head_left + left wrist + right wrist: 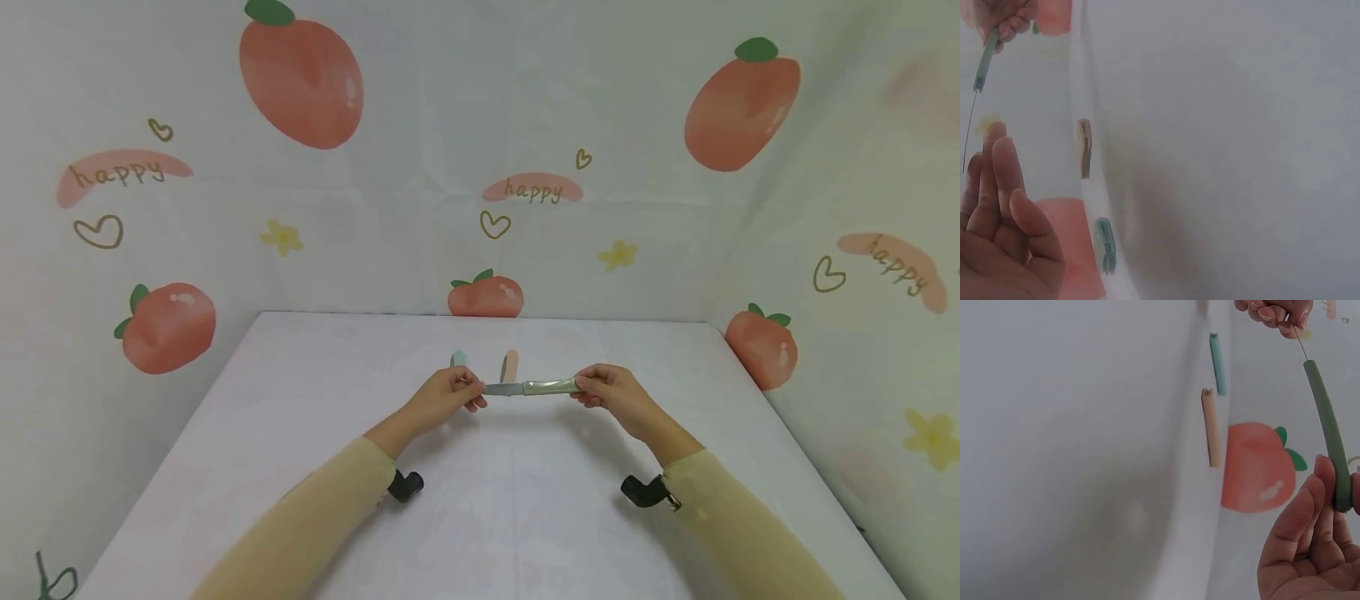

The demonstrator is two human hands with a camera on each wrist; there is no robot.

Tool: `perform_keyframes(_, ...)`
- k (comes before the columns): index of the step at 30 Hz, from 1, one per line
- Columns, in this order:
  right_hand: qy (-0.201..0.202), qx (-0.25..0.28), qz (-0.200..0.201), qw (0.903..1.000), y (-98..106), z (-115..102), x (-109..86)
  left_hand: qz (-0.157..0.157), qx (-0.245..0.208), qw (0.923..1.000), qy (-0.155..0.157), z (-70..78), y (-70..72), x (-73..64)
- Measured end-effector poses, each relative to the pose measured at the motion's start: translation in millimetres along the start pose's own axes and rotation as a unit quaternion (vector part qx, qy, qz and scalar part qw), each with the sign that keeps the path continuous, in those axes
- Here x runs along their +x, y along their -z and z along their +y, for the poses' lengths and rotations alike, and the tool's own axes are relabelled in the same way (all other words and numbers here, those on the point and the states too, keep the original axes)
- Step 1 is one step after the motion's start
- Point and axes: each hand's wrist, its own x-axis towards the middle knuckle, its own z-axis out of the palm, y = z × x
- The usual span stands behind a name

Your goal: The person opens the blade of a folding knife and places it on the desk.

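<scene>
A folding knife [551, 387] with a green handle and its thin blade out is held level between my two hands, over the white table. My right hand [618, 398] pinches the butt of the handle [1329, 425] between thumb and fingers. At the other end, my left hand [444, 393] pinches the blade near its tip. In the left wrist view the blade [969, 131] runs down beside the fingers of that hand. Behind the hands lie a mint-green folded knife [1218, 365] and a peach-coloured one [1210, 428], apart from each other.
The white tabletop [510, 500] reaches back to a wall cloth [420, 250] printed with red fruit, hearts and the word "happy". The same cloth hangs along both sides. Black wrist cameras [405, 486] stick out beneath the yellowish sleeves [322, 508].
</scene>
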Motion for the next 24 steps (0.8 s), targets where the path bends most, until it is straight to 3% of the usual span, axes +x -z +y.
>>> perform_keyframes(5,-0.006,-0.004,0.007,0.9999,11,3,-6.7,0.016,0.011,0.9997,-0.013,1.2,1.3,6.9)
perform_keyframes(11,-0.017,-0.026,0.016,0.9994,26,10,-12.7,0.044,0.03,0.9986,-0.004,2.2,-0.6,15.9)
perform_keyframes(24,-0.069,-0.043,0.039,0.996,49,25,-18.0,0.117,0.089,0.9891,-0.007,-0.6,-17.6,38.1)
